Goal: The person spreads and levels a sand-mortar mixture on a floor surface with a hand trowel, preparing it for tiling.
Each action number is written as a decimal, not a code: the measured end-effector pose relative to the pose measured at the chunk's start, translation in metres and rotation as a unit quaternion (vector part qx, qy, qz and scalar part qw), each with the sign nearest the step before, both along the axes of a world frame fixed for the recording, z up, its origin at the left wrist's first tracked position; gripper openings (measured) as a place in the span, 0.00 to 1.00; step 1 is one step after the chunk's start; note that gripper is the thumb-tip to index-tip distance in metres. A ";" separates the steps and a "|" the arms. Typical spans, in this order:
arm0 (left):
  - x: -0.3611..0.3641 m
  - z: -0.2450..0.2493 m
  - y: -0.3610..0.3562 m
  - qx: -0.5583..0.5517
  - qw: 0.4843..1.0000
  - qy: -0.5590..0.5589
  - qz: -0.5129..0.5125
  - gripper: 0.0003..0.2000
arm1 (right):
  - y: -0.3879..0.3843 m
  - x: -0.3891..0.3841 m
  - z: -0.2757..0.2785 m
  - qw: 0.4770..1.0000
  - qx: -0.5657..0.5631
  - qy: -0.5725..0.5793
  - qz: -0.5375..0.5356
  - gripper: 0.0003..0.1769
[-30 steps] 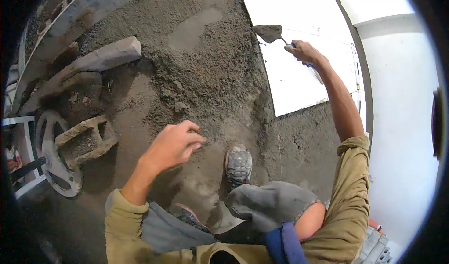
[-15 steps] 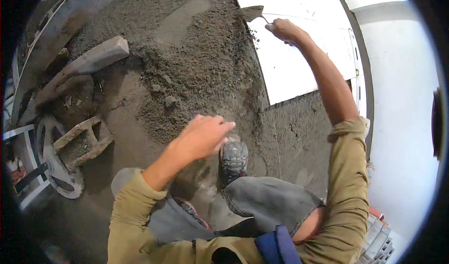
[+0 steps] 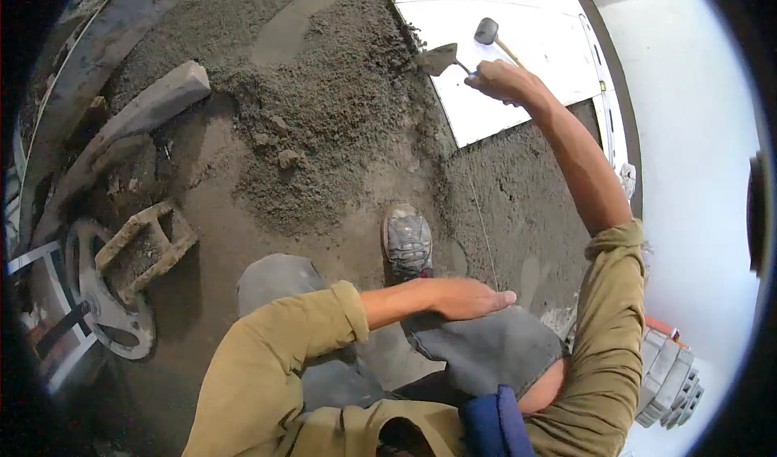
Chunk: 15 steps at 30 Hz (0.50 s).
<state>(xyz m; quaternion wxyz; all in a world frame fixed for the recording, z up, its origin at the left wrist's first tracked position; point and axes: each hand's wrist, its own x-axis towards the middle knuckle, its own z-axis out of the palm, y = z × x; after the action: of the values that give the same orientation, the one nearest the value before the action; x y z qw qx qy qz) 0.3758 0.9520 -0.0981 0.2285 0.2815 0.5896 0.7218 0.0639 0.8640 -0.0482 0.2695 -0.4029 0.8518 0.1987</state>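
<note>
My right hand (image 3: 503,82) is wrapped round the handle of a trowel (image 3: 439,59), whose mortar-caked blade hangs over the left edge of a large white tile (image 3: 453,101). A rubber mallet (image 3: 486,31) with a wooden handle lies on the tile just beyond that hand. My left hand (image 3: 472,298) rests across my bent grey-trousered knee (image 3: 494,345). It holds nothing that I can see, and its fingers look extended, partly hidden. Left of the tile lies a heap of grey mortar (image 3: 324,125).
A concrete block (image 3: 146,250) and a grey wheel (image 3: 121,327) lie at left, near a long stone-like piece (image 3: 154,101). A thin string (image 3: 483,226) crosses the mortar bed. On the right are a white wall (image 3: 688,174), a spirit level (image 3: 605,109) and stacked grey pieces (image 3: 668,376).
My left hand has dropped from above the shoe onto my knee. My right hand and the trowel have moved slightly down in view. The mallet has come into sight.
</note>
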 end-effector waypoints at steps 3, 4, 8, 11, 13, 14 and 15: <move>0.000 0.000 -0.004 0.099 0.973 -0.141 -0.153 0.40 | 0.002 0.004 -0.002 1.000 -0.018 0.013 -0.012 0.27; 0.001 -0.001 -0.007 0.104 0.972 -0.142 -0.158 0.40 | 0.002 0.006 -0.009 0.999 -0.042 0.017 -0.016 0.27; 0.007 0.002 -0.015 0.026 0.988 -0.083 -0.131 0.38 | 0.025 0.008 -0.032 0.997 -0.049 0.056 0.010 0.23; 0.009 -0.008 -0.013 0.028 0.992 -0.063 -0.108 0.36 | 0.052 0.007 -0.001 0.998 -0.010 0.052 0.033 0.23; 0.009 -0.010 -0.014 0.039 0.989 -0.069 -0.122 0.39 | 0.054 0.017 0.009 0.997 -0.004 0.059 0.048 0.22; 0.009 -0.011 -0.013 0.043 0.989 -0.070 -0.122 0.39 | 0.053 0.024 0.007 0.997 -0.005 0.070 0.045 0.22; 0.010 -0.008 -0.014 0.032 0.992 -0.059 -0.109 0.36 | 0.056 0.025 0.005 0.996 -0.007 0.081 0.039 0.21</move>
<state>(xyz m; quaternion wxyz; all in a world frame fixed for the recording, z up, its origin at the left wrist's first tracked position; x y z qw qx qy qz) 0.3856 0.9384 -0.1065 0.3309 0.3082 0.5179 0.7261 0.0893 0.9199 -0.0430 0.1888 -0.4201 0.8559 0.2351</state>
